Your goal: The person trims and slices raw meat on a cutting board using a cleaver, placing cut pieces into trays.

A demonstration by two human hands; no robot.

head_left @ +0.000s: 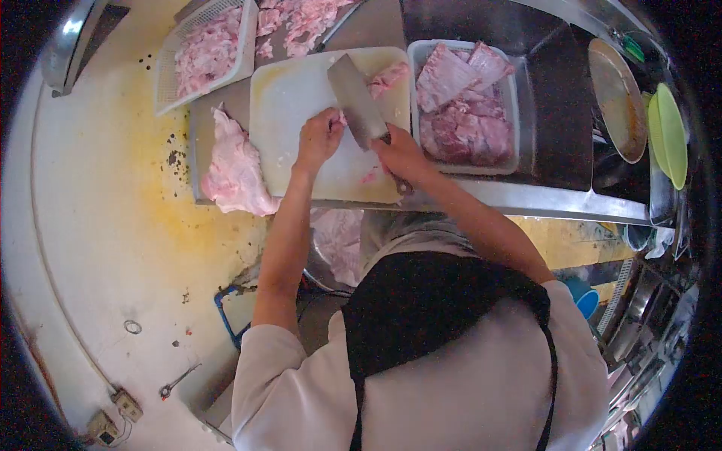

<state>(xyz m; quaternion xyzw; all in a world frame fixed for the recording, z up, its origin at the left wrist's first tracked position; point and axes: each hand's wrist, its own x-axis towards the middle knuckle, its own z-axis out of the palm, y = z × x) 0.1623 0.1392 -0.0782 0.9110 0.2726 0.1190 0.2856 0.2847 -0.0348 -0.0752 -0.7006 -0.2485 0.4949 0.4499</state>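
Note:
My right hand is wrapped round the handle of a cleaver, whose broad blade points away from me over the white cutting board. Left of the blade, my left hand is closed, its fingertips pinching a small piece of pink meat that is mostly hidden. Another strip of meat lies on the board just beyond the blade, to the right. Small pink scraps are scattered near the board's front edge.
A white tub of meat slabs stands right of the board. At the left, a large pale piece of meat overhangs the counter edge. A white basket of cut pieces sits behind it. Far right are a round pan and green baskets.

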